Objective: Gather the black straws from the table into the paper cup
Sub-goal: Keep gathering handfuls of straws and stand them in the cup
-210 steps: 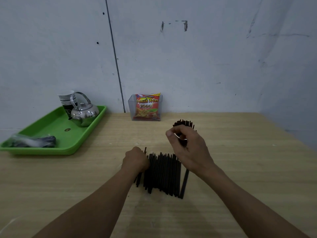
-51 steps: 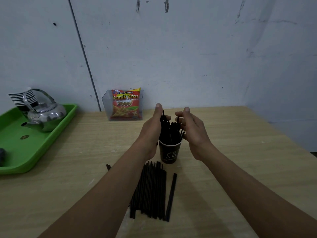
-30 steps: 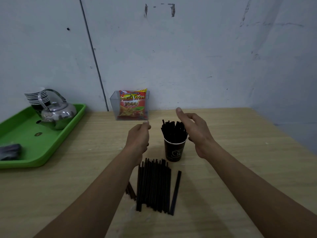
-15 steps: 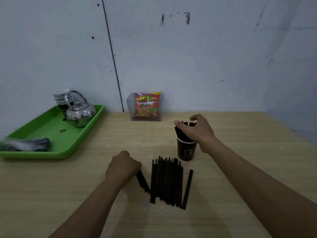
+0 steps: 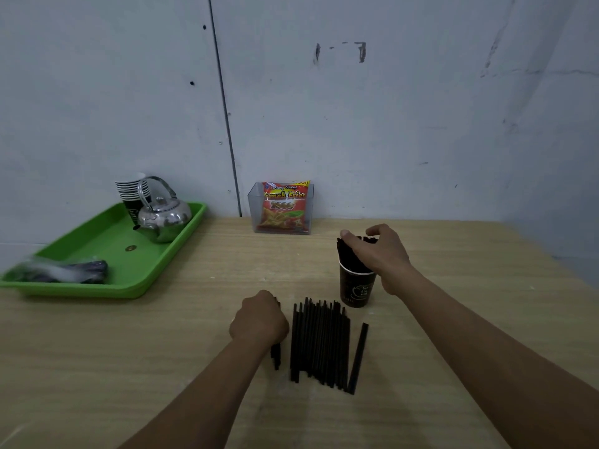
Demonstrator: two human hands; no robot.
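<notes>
A dark paper cup (image 5: 356,288) stands on the wooden table (image 5: 201,335), packed with upright black straws (image 5: 345,254). My right hand (image 5: 379,254) wraps around the tops of those straws above the cup's rim. In front of the cup lies a flat row of loose black straws (image 5: 319,343), with one straw (image 5: 358,358) apart on its right. My left hand (image 5: 259,319) is fisted on the table at the row's left side, closed on a few straws (image 5: 276,357) whose ends stick out below it.
A green tray (image 5: 107,254) at the left holds a steel kettle (image 5: 163,218), a stack of paper cups (image 5: 131,192) and a plastic-wrapped bundle (image 5: 61,272). A clear box with a snack packet (image 5: 283,207) stands against the wall behind the cup.
My left hand dropped from beside the cup to the table and closed on a few straws left of the row. My right hand settled over the straws in the cup.
</notes>
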